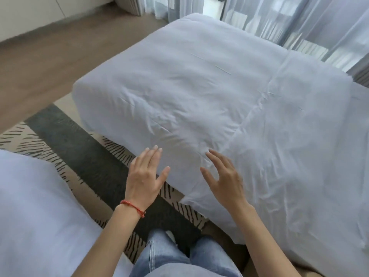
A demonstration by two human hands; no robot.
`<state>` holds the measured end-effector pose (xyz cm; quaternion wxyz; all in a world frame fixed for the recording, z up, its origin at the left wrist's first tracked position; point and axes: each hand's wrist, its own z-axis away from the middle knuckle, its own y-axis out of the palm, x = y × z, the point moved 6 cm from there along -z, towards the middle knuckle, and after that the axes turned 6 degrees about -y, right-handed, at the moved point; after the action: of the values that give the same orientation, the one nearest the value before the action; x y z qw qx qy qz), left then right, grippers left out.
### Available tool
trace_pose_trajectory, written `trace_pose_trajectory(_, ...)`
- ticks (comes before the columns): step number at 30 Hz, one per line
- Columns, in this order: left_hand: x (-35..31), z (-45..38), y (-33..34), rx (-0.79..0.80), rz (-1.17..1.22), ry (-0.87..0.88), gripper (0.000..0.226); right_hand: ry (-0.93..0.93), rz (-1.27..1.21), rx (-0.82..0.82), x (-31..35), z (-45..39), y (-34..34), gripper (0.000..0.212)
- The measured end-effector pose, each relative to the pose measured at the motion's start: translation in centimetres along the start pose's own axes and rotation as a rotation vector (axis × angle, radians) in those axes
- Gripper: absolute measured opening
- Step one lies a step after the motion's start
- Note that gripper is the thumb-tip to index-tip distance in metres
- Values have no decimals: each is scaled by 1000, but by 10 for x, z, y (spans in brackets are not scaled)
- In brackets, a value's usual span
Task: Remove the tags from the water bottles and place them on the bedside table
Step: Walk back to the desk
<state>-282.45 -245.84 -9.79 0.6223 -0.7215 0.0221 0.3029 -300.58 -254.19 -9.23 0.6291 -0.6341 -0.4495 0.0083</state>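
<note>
Two beds, both in white wrinkled cloth. Second bed (pixel 30 206) at far left, only a soft rounded corner showing. Rug (pixel 83 140) between them, flat, dark grey band with beige zebra-like stripes; wood-tone floor (pixel 40 60) beyond. Left hand (pixel 144 176), red bead bracelet (pixel 132 207) on wrist, fingers spread wide, empty, palm down by the big bed's edge. Right hand (pixel 223 178) likewise spread, empty, over the creased duvet (pixel 219 92). Jeans (pixel 175 258) below. Sheer curtains (pixel 299 21) at upper right. No bottles, tags or bedside table in view.
</note>
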Motion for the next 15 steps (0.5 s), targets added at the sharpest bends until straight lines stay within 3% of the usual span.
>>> trace_pose_trajectory(15, 192, -32, -68, -218, -9, -518, 56, -396, -71, 327, 125, -187, 162, 44)
